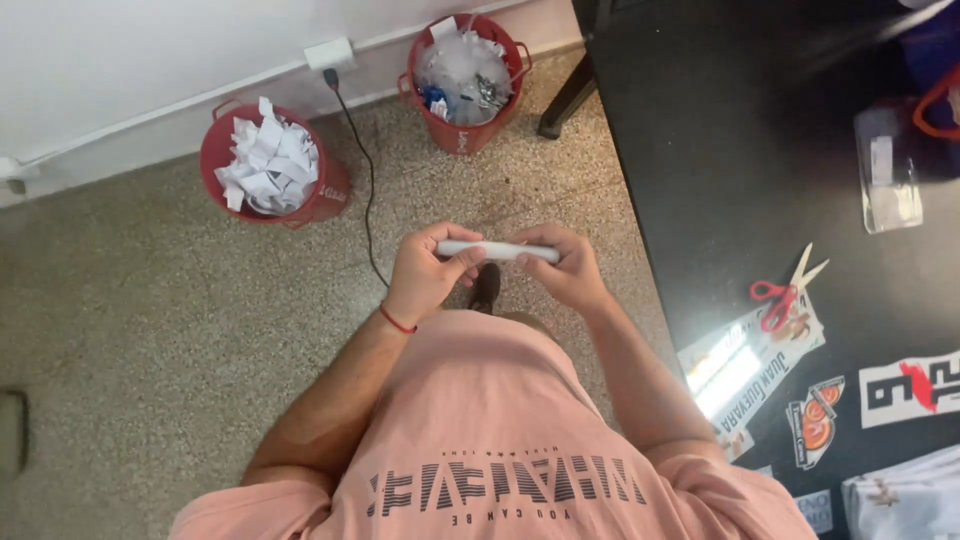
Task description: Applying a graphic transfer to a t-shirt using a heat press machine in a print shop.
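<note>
I look down on a speckled stone floor [150,300] that runs up to a white wall [120,50], with a black table [760,150] on my right. Against the wall stand two red bins: one [272,163] heaped with crumpled white paper, the other [465,80] filled with clear plastic and scraps. A black cable [365,190] drops from a wall socket [330,52] and trails across the floor between the bins toward my hands. On the table lie red-handled scissors [785,290], a long printed sheet [750,365] under them, a few stickers [910,388] and a clear plastic packet [888,170].

In front of my pink shirt [480,430] I hold a rolled white paper [497,250] level, above the floor and just left of the table edge. My left hand [430,272] pinches its left end between thumb and curled fingers; my right hand [565,268] is wrapped around its right end. A dark shoe [486,288] shows below the roll. Nothing lies between my hands and the bins but the cable.
</note>
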